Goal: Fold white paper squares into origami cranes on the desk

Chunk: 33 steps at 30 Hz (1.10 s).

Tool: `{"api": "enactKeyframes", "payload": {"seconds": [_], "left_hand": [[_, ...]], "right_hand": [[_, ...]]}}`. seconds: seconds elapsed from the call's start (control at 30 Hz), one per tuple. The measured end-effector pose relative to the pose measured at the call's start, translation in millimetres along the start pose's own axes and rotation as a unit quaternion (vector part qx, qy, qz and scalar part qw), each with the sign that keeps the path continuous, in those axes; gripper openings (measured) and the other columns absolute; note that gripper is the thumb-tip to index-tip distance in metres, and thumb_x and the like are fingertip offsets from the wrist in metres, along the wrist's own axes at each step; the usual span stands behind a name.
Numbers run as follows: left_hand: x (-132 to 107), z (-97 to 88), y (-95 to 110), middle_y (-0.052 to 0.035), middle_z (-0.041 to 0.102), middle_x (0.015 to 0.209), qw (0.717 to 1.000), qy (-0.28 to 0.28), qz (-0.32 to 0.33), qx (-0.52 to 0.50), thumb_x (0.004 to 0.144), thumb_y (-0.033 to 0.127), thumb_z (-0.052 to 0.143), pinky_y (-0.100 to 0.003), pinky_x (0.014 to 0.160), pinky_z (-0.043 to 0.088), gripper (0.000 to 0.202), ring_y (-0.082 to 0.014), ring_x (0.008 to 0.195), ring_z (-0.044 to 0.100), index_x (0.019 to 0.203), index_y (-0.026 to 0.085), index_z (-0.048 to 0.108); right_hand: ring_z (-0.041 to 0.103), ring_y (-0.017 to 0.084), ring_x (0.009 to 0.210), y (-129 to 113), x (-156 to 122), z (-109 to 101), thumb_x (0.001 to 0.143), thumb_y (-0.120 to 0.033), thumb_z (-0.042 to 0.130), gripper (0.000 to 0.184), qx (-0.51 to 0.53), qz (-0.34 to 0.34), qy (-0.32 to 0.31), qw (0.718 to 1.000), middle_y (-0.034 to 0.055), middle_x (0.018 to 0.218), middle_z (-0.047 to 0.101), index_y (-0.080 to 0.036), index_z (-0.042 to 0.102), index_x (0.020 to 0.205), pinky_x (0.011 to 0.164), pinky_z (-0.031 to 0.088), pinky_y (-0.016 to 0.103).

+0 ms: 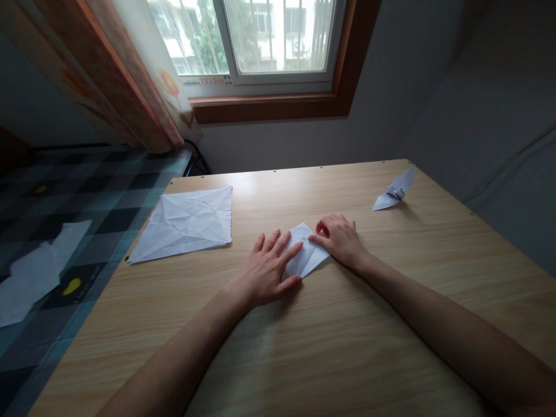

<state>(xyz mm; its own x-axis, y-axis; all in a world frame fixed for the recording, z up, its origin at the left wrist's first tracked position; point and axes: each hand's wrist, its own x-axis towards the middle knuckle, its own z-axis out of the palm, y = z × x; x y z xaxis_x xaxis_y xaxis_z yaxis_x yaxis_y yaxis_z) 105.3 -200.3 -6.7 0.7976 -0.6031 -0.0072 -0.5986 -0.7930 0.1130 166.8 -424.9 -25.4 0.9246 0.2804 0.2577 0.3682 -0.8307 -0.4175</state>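
A small folded piece of white paper (307,258) lies on the wooden table, turned like a diamond, with crease lines showing. My left hand (271,269) rests flat across its left side, fingers spread and pressing it down. At the right corner, my right hand (341,238) has its fingers curled and its thumb laid on the paper's edge. The underside of that grip is hidden. An origami crane (395,190) of white paper stands at the far right of the table. Toward the far left lies a creased, unfolded sheet (195,220).
The wooden table (347,347) ends at a back edge below a window (278,40). Left of it is a checked cloth surface (125,174) with loose white paper (35,272) on it. A curtain (117,63) hangs at the upper left.
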Motion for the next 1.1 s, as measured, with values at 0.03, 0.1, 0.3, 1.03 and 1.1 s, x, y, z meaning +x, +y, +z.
{"api": "enactKeyframes", "payload": {"seconds": [0.03, 0.1, 0.3, 1.03, 1.1], "left_hand": [[-0.1, 0.3, -0.4, -0.0143, 0.028, 0.156, 1.000, 0.001, 0.002, -0.001, 0.090, 0.059, 0.044, -0.061, 0.112, 0.018, 0.067, -0.0392, 0.143, 0.023, 0.148, 0.027, 0.033], [-0.3, 0.9, -1.1, -0.0132, 0.028, 0.157, 1.000, 0.006, 0.007, -0.004, 0.091, 0.058, 0.045, -0.062, 0.111, 0.019, 0.063, -0.0405, 0.143, 0.023, 0.147, 0.032, 0.034], [-0.7, 1.3, -0.8, -0.0121, 0.029, 0.156, 1.000, 0.013, 0.008, -0.010, 0.090, 0.057, 0.047, -0.062, 0.111, 0.019, 0.060, -0.0401, 0.143, 0.024, 0.145, 0.034, 0.038], [2.4, -5.5, 5.7, -0.0115, 0.060, 0.123, 0.993, 0.063, 0.093, 0.035, 0.091, 0.020, 0.047, -0.041, 0.102, 0.041, 0.034, -0.0249, 0.118, 0.053, 0.124, 0.018, 0.056], [3.0, -6.0, 6.8, -0.0110, 0.062, 0.117, 0.992, 0.066, 0.106, 0.036, 0.092, 0.018, 0.045, -0.038, 0.097, 0.043, 0.030, -0.0238, 0.114, 0.054, 0.120, 0.019, 0.057]], "right_hand": [[0.054, 0.027, 0.092, 1.0, -0.1, -0.4, 0.083, -0.041, 0.070, 0.022, -0.004, 0.001, 0.002, 1.000, 0.0049, 0.091, 0.066, -0.021, 0.062, 0.079, 0.077, 0.031, 0.037], [0.054, 0.027, 0.092, 3.0, -0.4, -1.5, 0.083, -0.041, 0.070, 0.022, -0.009, 0.007, 0.005, 1.000, 0.0050, 0.091, 0.066, -0.021, 0.062, 0.079, 0.078, 0.032, 0.037], [0.057, 0.027, 0.093, 13.0, -4.6, -6.0, 0.082, -0.031, 0.070, 0.013, 0.018, -0.010, 0.043, 0.999, 0.0062, 0.093, 0.067, -0.020, 0.065, 0.086, 0.081, 0.038, 0.039], [0.063, 0.022, 0.112, 13.9, -20.1, -24.5, 0.077, -0.001, 0.052, 0.044, 0.005, -0.297, -0.082, 0.951, 0.0058, 0.122, 0.068, -0.022, 0.071, 0.110, 0.098, 0.049, 0.037], [0.064, 0.022, 0.110, 19.3, -19.0, -29.5, 0.079, -0.003, 0.052, 0.041, 0.000, -0.304, -0.081, 0.949, 0.0047, 0.121, 0.068, -0.024, 0.071, 0.109, 0.097, 0.049, 0.038]]}}
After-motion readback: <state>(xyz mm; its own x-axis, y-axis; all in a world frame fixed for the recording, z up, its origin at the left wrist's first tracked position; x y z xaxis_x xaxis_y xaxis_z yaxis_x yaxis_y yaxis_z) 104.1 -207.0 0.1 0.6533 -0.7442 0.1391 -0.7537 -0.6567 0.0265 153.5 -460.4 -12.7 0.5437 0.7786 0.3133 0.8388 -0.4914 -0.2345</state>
